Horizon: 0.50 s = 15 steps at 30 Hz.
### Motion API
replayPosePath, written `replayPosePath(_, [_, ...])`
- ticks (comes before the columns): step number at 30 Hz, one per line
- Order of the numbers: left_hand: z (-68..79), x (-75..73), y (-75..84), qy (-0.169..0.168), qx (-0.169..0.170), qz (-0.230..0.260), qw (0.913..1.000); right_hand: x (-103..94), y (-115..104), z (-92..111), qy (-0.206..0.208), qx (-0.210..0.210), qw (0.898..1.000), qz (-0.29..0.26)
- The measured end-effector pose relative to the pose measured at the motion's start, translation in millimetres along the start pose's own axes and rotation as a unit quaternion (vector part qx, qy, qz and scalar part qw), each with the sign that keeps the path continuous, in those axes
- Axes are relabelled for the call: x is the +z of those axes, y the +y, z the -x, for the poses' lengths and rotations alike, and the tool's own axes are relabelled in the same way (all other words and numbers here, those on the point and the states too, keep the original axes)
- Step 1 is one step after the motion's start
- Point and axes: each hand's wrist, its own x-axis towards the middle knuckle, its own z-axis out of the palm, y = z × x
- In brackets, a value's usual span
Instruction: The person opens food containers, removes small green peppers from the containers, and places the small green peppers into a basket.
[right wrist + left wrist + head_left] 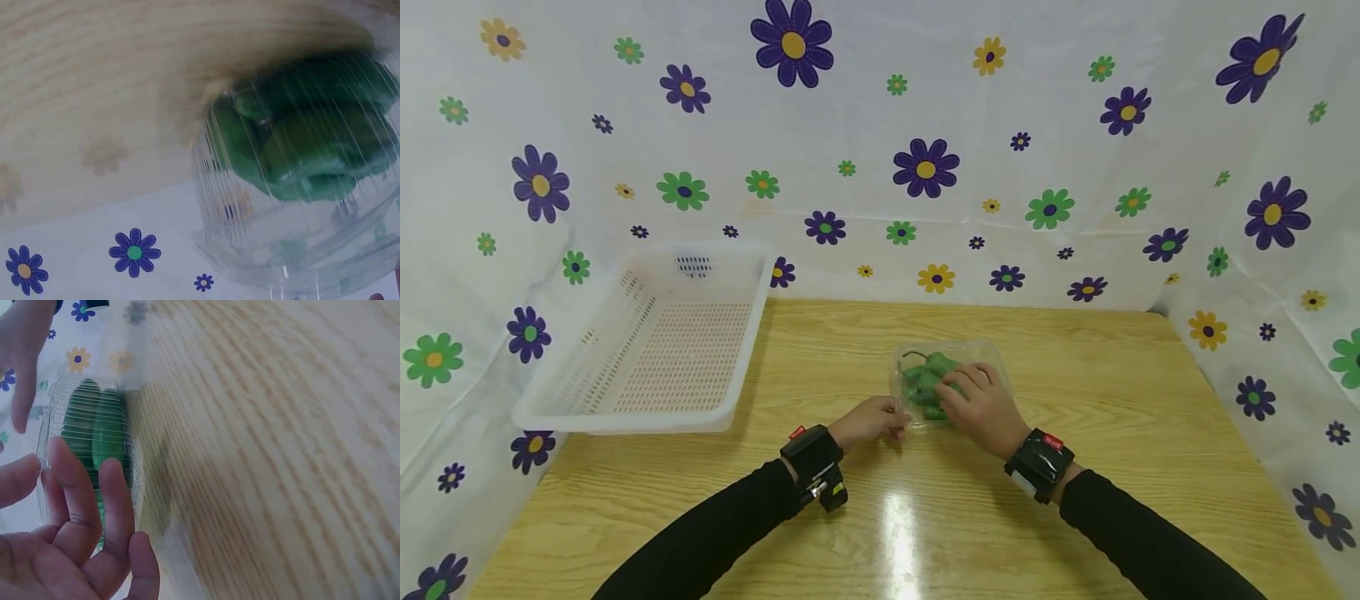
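A clear ribbed plastic container [901, 367] holds several green peppers [925, 385], one with a curved stem. My left hand [874, 419] pinches the container's near left rim between thumb and index finger; its other fingers curve loosely beside the wall in the left wrist view. Over the right side of the container hovers my right hand [979, 406], its fingers bent downward. In the left wrist view one finger [24, 394] of it looks straight, above the rim and apart from the peppers. The right wrist view shows the peppers [331, 144] lying inside, slightly blurred.
A large white perforated basket [741, 367] stands at the left on the wooden table [1097, 383], with nothing inside it. A flower-patterned white cloth [865, 108] hangs behind and at both sides.
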Motion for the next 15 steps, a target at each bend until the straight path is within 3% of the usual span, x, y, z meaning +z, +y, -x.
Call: replayPosePath(15, [1.4,1.4,2.3,-0.006,-0.004,-0.016,0.9999,-9.7,7.0,-8.8,-0.022,-0.056,0.998,0.019])
